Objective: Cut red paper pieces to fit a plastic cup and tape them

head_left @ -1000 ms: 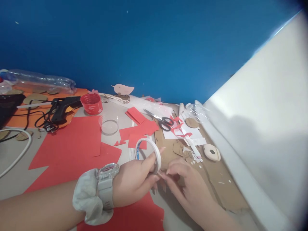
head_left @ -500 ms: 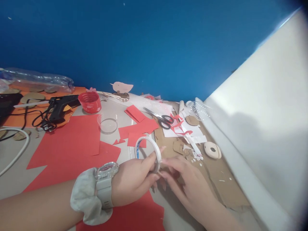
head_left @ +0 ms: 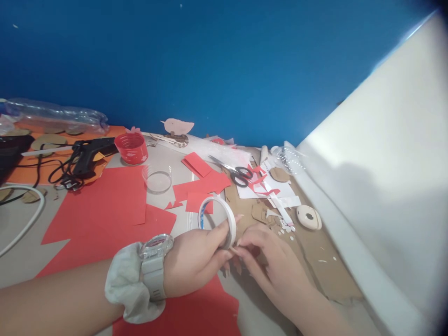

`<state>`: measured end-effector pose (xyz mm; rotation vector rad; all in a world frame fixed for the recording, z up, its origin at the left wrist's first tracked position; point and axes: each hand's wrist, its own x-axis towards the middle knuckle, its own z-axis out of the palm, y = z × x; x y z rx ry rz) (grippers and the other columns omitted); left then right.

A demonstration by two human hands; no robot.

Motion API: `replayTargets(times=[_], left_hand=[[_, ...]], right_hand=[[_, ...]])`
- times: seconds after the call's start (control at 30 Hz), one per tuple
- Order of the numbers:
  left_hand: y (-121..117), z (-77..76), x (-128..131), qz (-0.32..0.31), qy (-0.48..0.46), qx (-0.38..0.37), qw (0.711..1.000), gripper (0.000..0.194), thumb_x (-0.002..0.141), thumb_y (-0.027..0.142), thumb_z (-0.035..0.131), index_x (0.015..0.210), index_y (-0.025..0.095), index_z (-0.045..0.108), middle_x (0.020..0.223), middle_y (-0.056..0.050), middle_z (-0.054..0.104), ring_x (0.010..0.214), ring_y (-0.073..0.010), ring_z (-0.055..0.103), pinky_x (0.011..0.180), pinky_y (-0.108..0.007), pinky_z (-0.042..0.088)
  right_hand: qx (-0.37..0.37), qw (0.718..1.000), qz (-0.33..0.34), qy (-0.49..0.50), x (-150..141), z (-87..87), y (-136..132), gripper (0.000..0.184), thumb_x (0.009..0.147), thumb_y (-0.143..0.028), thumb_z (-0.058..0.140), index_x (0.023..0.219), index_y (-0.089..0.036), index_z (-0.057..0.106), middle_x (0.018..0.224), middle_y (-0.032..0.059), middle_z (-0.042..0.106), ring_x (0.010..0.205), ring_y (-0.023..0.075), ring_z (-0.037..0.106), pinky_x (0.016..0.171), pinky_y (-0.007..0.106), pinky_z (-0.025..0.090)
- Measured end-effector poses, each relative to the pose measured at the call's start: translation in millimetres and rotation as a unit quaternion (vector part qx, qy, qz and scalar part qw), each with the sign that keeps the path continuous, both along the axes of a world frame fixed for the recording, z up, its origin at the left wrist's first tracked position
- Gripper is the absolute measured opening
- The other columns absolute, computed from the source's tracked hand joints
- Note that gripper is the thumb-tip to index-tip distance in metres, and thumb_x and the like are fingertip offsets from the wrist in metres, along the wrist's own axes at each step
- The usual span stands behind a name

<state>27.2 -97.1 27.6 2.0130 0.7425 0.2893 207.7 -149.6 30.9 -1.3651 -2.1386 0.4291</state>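
Note:
A white roll of tape with a blue-printed inner ring stands on edge in my left hand, whose thumb and fingers close round its lower part. A watch and a pale scrunchie circle that wrist. My right hand is right beside the roll, its thumb and forefinger pinched at the roll's lower edge. Whatever lies between those fingertips is too small to make out. Below and left of the hands lie red paper sheets.
Scissors lie beyond the roll among red paper scraps. Right of them are cardboard and a white hole punch-like device. A black glue gun, red cup and plastic bottle stand left. A blue wall rises behind.
My right thumb and forefinger touched the roll's side half a second ago and are now pinched lower, at its edge. The roll has shifted slightly right, still in my left hand.

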Motion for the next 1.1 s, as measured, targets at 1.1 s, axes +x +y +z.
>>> replayTargets(times=[1.1], left_hand=[[-0.9, 0.2, 1.7, 0.020, -0.015, -0.012, 1.000, 0.051, 0.087, 0.018, 0.039, 0.137, 0.020, 0.027, 0.082, -0.001, 0.072, 0.080, -0.0197, 0.066, 0.072, -0.031, 0.048]], right_hand=[[0.028, 0.999, 0.016, 0.007, 1.3, -6.7, 2.5, 0.028, 0.089, -0.014, 0.044, 0.115, -0.024, 0.043, 0.084, 0.0021, 0.055, 0.071, 0.0132, 0.055, 0.060, 0.025, 0.045]])
